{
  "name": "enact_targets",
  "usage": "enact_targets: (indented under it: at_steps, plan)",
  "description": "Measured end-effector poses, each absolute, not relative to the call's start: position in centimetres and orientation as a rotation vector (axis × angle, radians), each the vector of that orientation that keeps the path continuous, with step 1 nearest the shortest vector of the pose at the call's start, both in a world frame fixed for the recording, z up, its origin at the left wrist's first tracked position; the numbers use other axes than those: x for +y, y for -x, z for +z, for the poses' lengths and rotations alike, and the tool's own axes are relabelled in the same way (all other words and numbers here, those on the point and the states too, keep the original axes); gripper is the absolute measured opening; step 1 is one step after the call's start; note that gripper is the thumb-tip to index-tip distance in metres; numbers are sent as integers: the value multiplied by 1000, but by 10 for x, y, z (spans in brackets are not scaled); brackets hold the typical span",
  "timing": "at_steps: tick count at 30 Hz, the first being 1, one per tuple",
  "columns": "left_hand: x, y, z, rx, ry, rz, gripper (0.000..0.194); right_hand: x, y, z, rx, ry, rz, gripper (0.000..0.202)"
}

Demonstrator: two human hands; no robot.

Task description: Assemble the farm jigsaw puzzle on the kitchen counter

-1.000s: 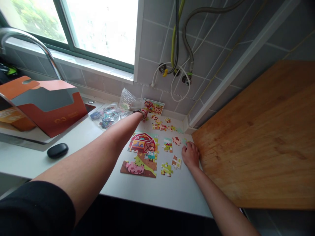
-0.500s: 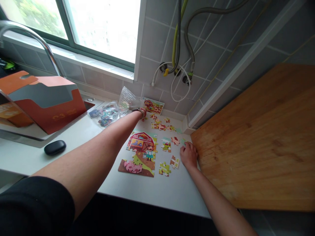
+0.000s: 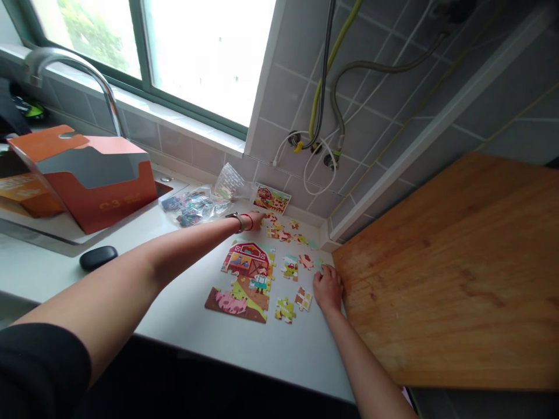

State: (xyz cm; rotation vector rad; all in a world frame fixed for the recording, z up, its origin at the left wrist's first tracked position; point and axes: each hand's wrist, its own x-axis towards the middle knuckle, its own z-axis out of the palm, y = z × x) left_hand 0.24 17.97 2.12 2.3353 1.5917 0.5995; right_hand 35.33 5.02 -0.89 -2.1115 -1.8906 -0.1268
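Note:
My left hand [image 3: 255, 220] reaches to the back of the white counter, its fingertips at a small puzzle piece [image 3: 271, 217]; the fingers look extended, and no held piece shows. My right hand [image 3: 329, 286] rests with loosely bent, parted fingers beside the wooden board, its fingertips by a pale green piece [image 3: 319, 264]. Between my arms lies a partly joined farm puzzle [image 3: 248, 270] with a red barn, a farmer and pigs. To its right are loose pieces: a tractor piece [image 3: 290, 267], a pink piece [image 3: 306, 261], a green piece [image 3: 285, 310] and a window piece [image 3: 303, 298].
A picture card [image 3: 271, 199] leans on the tiled wall. Plastic bags of pieces [image 3: 195, 205] lie left of it. Further left are an orange box [image 3: 111, 203], a black mouse [image 3: 98, 258] and a faucet [image 3: 109, 96]. A wooden board [image 3: 454, 279] stands at the right.
My left hand has moved slightly down and away from the picture card, towards the small pieces. The camera view has shifted a little. My right hand stays by the same pieces.

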Motion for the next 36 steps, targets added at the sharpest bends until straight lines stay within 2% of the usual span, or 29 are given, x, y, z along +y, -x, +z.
enact_targets:
  at_steps: [5,11,17,22,36]
  plan:
    - [119,7,7,1442,-2325,839,49,52,-358,-14,-1857,2052,-73,44]
    - [55,49,-11,1347,-2236,1107,28,57,-362,-19,-1776,1906,52,46]
    - [48,59,-11,1318,-2136,1267,29,52,-371,-12,-1500,1702,175,38]
    - [42,53,-6,1208,-2211,1215,33,35,-379,-8,-1198,1598,193,36]
    - [26,40,-1,1095,-2390,956,29,24,-365,-12,-1149,1449,479,21]
